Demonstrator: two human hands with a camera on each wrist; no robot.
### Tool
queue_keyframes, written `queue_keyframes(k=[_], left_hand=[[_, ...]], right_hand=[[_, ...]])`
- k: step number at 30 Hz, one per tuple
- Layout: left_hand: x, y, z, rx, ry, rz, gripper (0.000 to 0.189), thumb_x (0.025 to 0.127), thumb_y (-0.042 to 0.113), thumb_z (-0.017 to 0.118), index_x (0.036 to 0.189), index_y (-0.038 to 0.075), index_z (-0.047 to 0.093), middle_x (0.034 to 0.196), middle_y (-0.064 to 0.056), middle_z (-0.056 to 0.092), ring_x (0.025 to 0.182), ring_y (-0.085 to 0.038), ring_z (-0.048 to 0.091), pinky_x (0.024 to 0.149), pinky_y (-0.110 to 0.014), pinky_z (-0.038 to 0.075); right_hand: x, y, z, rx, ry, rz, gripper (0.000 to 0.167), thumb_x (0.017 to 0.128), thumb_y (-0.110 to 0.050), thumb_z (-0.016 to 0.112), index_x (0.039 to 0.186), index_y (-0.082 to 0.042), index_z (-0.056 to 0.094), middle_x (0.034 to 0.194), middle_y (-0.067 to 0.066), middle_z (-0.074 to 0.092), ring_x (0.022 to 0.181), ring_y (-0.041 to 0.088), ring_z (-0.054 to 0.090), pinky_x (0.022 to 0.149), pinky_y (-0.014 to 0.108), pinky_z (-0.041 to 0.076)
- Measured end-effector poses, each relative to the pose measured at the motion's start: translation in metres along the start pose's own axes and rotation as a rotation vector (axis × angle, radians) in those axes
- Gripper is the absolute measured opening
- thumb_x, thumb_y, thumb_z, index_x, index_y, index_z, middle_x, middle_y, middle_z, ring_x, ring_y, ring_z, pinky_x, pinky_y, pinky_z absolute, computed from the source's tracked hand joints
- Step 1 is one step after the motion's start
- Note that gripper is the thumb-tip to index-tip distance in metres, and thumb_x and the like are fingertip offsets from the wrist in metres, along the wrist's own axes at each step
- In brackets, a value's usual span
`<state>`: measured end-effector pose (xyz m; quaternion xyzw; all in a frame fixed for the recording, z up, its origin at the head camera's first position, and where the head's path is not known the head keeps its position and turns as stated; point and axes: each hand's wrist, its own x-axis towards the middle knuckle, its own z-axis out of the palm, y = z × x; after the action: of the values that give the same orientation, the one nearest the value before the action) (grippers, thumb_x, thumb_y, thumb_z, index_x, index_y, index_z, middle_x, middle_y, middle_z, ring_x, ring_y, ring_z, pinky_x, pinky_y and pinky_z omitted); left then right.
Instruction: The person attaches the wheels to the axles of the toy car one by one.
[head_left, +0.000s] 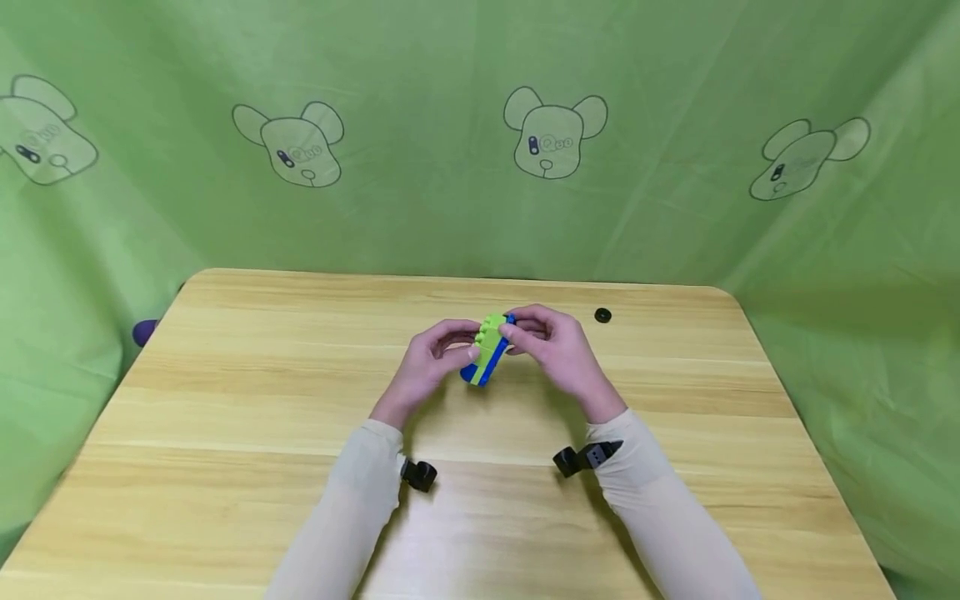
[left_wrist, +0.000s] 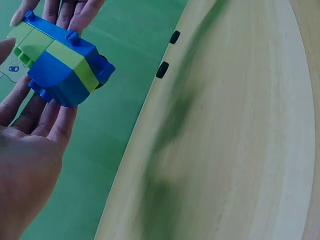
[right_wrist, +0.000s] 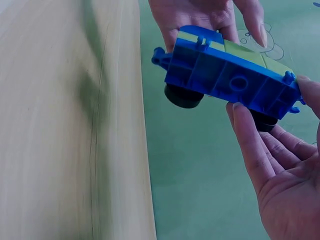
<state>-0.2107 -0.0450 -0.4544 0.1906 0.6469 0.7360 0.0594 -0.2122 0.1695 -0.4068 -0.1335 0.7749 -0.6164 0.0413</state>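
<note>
A toy block car (head_left: 491,343) in blue and lime green is held up above the table between both hands. My left hand (head_left: 429,365) holds it from the left, its fingers against the studded green side in the left wrist view. My right hand (head_left: 558,350) grips its far end between thumb and fingers. The right wrist view shows the car's blue underside (right_wrist: 215,75). One edge carries two black wheels, a larger-looking one (right_wrist: 184,96) and a partly hidden one (right_wrist: 264,121). Along the other edge, a bare blue axle peg (right_wrist: 202,43) sticks out.
Two loose black wheels lie near the table's far edge, a nearer one (left_wrist: 162,70) and another (left_wrist: 174,37); the head view shows only one loose wheel (head_left: 603,315). A green curtain (head_left: 420,217) stands behind the wooden table (head_left: 225,400). A purple object (head_left: 145,332) pokes out at left.
</note>
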Motion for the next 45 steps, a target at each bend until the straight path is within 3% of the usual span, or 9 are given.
queue_keyframes(k=[9, 17, 28, 33, 39, 42, 45], left_hand=[[0.001, -0.001, 0.001, -0.014, -0.001, 0.002, 0.041, 0.086, -0.004, 0.071, 0.124, -0.008, 0.058, 0.117, -0.018, 0.062, 0.105, -0.032, 0.059, 0.094, -0.038, 0.05], [0.0, -0.001, 0.0, 0.044, 0.007, -0.025, 0.04, 0.087, 0.001, 0.072, 0.125, -0.003, 0.059, 0.114, -0.014, 0.063, 0.099, -0.027, 0.061, 0.087, -0.034, 0.053], [-0.001, -0.002, -0.001, 0.066, 0.011, -0.074, 0.04, 0.087, 0.003, 0.073, 0.125, -0.002, 0.06, 0.115, -0.012, 0.063, 0.1, -0.026, 0.061, 0.085, -0.032, 0.053], [-0.001, -0.003, -0.002, 0.085, 0.02, -0.097, 0.039, 0.088, 0.006, 0.073, 0.124, -0.001, 0.062, 0.115, -0.012, 0.064, 0.102, -0.027, 0.061, 0.088, -0.035, 0.052], [-0.002, -0.002, -0.004, 0.073, 0.051, -0.097, 0.042, 0.086, 0.002, 0.073, 0.125, -0.003, 0.06, 0.117, -0.013, 0.063, 0.101, -0.026, 0.061, 0.086, -0.031, 0.053], [-0.002, -0.002, -0.005, 0.074, 0.06, -0.105, 0.045, 0.085, 0.001, 0.072, 0.128, -0.004, 0.057, 0.117, -0.014, 0.062, 0.1, -0.026, 0.06, 0.085, -0.029, 0.052], [-0.003, -0.002, -0.007, 0.074, 0.062, -0.136, 0.048, 0.086, 0.0, 0.072, 0.13, -0.005, 0.055, 0.114, -0.015, 0.061, 0.099, -0.025, 0.059, 0.085, -0.027, 0.052]], right_hand=[[0.004, 0.002, 0.001, 0.07, -0.024, 0.052, 0.041, 0.096, -0.023, 0.066, 0.116, 0.012, 0.058, 0.1, 0.023, 0.068, 0.082, 0.031, 0.07, 0.076, 0.05, 0.058], [0.008, 0.005, 0.004, 0.086, -0.032, 0.11, 0.043, 0.096, -0.03, 0.066, 0.114, 0.009, 0.06, 0.097, 0.021, 0.069, 0.082, 0.033, 0.07, 0.071, 0.041, 0.06], [0.01, 0.008, 0.005, 0.078, -0.07, 0.137, 0.047, 0.096, -0.034, 0.065, 0.116, 0.009, 0.059, 0.098, 0.02, 0.069, 0.083, 0.033, 0.07, 0.073, 0.048, 0.059], [0.012, 0.009, 0.004, 0.039, -0.091, 0.132, 0.044, 0.098, -0.034, 0.061, 0.115, 0.007, 0.061, 0.097, 0.02, 0.069, 0.086, 0.037, 0.069, 0.076, 0.052, 0.057], [0.011, 0.013, -0.006, -0.027, -0.071, 0.06, 0.041, 0.103, -0.032, 0.052, 0.119, 0.004, 0.062, 0.11, 0.017, 0.066, 0.098, 0.037, 0.065, 0.082, 0.049, 0.056], [0.011, 0.016, -0.016, -0.125, -0.028, 0.018, 0.035, 0.103, -0.027, 0.054, 0.12, 0.003, 0.062, 0.112, 0.015, 0.066, 0.098, 0.034, 0.065, 0.082, 0.045, 0.057], [0.011, 0.022, -0.028, -0.297, 0.018, -0.009, 0.03, 0.1, -0.02, 0.059, 0.119, 0.002, 0.063, 0.108, 0.012, 0.066, 0.097, 0.027, 0.063, 0.084, 0.04, 0.055]])
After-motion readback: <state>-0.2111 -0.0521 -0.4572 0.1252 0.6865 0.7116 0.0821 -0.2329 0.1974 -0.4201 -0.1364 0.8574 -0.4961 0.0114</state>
